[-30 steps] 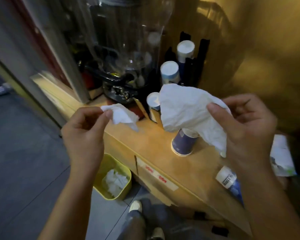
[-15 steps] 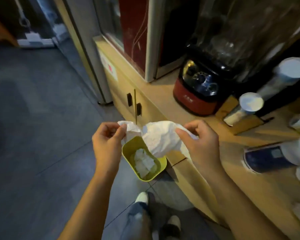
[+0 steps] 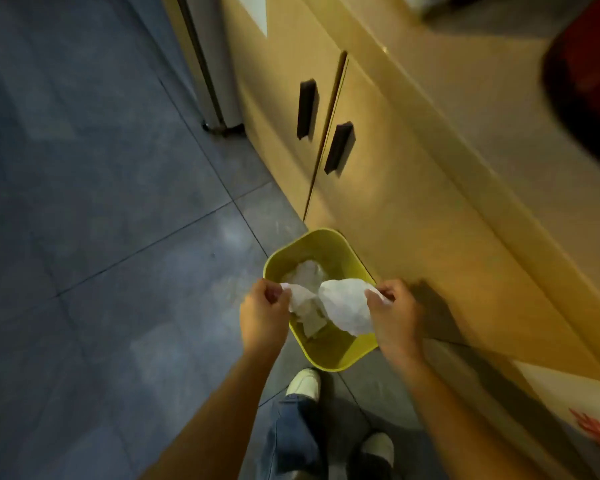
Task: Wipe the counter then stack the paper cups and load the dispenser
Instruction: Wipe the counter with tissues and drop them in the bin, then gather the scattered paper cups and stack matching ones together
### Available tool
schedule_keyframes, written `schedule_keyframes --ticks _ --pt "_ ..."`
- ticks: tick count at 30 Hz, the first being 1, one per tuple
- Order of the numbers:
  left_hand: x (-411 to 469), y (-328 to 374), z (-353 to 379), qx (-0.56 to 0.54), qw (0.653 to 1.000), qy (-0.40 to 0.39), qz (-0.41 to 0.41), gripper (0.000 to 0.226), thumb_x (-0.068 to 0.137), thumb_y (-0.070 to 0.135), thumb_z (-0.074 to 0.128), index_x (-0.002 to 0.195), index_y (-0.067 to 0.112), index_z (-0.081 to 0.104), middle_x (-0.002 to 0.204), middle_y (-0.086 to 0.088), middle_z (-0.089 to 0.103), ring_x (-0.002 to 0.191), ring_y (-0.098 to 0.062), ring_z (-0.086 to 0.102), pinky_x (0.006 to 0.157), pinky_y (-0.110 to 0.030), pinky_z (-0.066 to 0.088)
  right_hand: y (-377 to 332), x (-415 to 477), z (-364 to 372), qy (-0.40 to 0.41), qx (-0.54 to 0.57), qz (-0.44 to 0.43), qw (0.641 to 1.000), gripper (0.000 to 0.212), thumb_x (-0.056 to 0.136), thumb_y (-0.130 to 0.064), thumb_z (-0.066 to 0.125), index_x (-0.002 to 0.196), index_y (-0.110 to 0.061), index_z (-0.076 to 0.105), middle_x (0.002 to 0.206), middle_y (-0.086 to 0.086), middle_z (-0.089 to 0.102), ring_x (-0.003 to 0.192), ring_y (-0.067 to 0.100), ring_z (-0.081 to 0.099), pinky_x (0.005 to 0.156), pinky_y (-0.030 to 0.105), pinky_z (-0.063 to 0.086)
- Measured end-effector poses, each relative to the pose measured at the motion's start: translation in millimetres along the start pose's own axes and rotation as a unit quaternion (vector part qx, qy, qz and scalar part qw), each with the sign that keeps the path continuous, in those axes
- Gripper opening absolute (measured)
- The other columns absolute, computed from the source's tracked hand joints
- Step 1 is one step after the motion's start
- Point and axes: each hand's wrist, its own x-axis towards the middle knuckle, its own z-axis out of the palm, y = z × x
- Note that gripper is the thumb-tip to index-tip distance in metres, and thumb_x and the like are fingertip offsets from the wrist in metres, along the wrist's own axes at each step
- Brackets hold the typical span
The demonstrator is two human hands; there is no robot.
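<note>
We see the grey tiled floor and, along it, the wooden cabinet with two dark door handles; a yellow-green bin stands on the floor against the cabinet, crumpled paper already inside; over it our right hand has its fingers clamped on a large white tissue; our left hand pinches a smaller tissue; below, two pale shoes.

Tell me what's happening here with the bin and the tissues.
A person stands over a yellow-green bin on the floor beside a wooden cabinet. The left hand pinches a small crumpled tissue, and the right hand holds a larger one, both above the bin's opening. More tissue already lies inside.
</note>
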Motion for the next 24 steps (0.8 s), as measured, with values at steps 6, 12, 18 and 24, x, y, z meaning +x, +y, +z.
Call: schedule_keyframes --ticks 6,12,18,24 --pt "33.7 -68.2 50.0 0.123 0.986 -0.104 -0.045 0.012 0.091 0.018 0.052 0.100 0.014 0.059 0.101 -0.012 0.066 0.086 -0.027 0.062 0.064 -0.029 0.048 67.1 15.5 54.2 -0.106 -0.163 0.032 0.980 0.018 0.082 -0.014 0.059 0.099 -0.013 0.060 0.099 0.011 0.064 0.089 0.026 0.056 0.064 0.021 0.038" --pt "30.2 -81.8 38.4 0.321 0.907 -0.272 0.018 0.046 0.087 0.036 0.055 0.130 0.022 0.050 0.134 -0.009 0.055 0.118 -0.032 0.053 0.099 -0.047 0.046 77.7 7.6 58.8 -0.275 -0.313 0.054 0.908 0.055 0.083 -0.022 0.058 0.133 -0.018 0.037 0.131 0.012 0.050 0.116 0.035 0.048 0.091 0.042 0.041" --pt "23.6 -13.5 -10.7 0.352 0.897 -0.213 0.162 0.045 0.088 0.046 0.051 0.127 0.024 0.051 0.126 -0.006 0.061 0.113 -0.029 0.056 0.089 -0.038 0.045 5.7 17.6 30.1 -0.258 -0.311 -0.051 0.913 0.053 0.085 -0.030 0.057 0.133 -0.015 0.037 0.129 0.016 0.050 0.116 0.035 0.048 0.095 0.043 0.041" --pt "-3.8 84.1 -64.8 0.298 0.896 -0.149 0.292 0.043 0.088 0.043 0.054 0.125 0.023 0.053 0.118 -0.005 0.065 0.104 -0.026 0.060 0.078 -0.032 0.044 -94.7 3.6 -27.3 -0.178 -0.288 -0.208 0.917 0.049 0.083 -0.032 0.060 0.126 -0.012 0.045 0.121 0.017 0.057 0.107 0.037 0.054 0.083 0.044 0.047"
